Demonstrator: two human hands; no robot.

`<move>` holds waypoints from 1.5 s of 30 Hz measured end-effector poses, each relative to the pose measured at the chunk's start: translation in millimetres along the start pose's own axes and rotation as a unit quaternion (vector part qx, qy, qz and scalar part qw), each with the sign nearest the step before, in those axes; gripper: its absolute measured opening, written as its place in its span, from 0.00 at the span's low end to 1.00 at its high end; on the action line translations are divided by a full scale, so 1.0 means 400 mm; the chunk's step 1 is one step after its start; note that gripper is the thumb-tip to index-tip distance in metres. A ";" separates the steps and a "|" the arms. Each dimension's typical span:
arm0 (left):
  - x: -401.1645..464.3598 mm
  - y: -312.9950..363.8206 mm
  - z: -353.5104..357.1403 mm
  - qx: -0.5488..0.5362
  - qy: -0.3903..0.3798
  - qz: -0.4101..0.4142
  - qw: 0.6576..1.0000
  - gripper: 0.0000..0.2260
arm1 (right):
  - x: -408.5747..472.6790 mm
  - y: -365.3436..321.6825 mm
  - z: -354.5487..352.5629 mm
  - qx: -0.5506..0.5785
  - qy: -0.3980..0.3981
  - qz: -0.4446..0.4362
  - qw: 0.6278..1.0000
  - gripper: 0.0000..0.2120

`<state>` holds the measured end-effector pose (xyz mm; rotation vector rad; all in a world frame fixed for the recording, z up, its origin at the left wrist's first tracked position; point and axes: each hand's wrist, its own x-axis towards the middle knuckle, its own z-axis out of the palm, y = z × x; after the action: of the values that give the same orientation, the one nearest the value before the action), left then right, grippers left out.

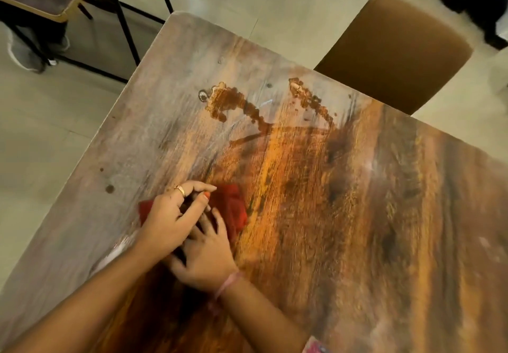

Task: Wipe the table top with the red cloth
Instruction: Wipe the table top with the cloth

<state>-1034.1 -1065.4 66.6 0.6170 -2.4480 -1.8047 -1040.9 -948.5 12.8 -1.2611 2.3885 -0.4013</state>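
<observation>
Bare bench lies right of the cloth; a brown spill lies beyond it.

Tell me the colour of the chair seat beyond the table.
Brown, a plain tan-brown padded seat, seen in the head view.
</observation>
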 end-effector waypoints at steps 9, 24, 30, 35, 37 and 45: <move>0.050 0.050 0.092 0.087 -0.012 0.170 0.981 0.11 | 0.169 0.361 -0.177 -0.122 0.028 0.096 0.987 0.26; 0.068 -0.103 0.315 0.344 -0.128 0.245 0.897 0.19 | 0.233 0.594 -0.297 -0.033 0.153 0.287 0.945 0.23; 0.075 -0.116 0.332 0.361 -0.120 0.267 0.885 0.21 | 0.214 0.481 -0.217 -0.125 0.015 -0.134 0.983 0.23; 0.083 -0.109 0.331 0.379 -0.102 0.286 0.874 0.22 | 0.283 0.743 -0.369 -0.092 0.095 0.165 0.977 0.24; 0.082 -0.109 0.332 0.391 -0.104 0.290 0.867 0.23 | 0.253 0.846 -0.418 -0.054 0.149 0.318 0.935 0.24; 0.078 -0.123 0.339 0.412 -0.102 0.295 0.856 0.20 | 0.247 0.878 -0.460 0.078 0.234 0.544 0.802 0.23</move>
<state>-1084.0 -964.6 -28.9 -0.3519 -3.0142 -0.5795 -1430.5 -826.5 0.8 0.4585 2.9043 -0.5315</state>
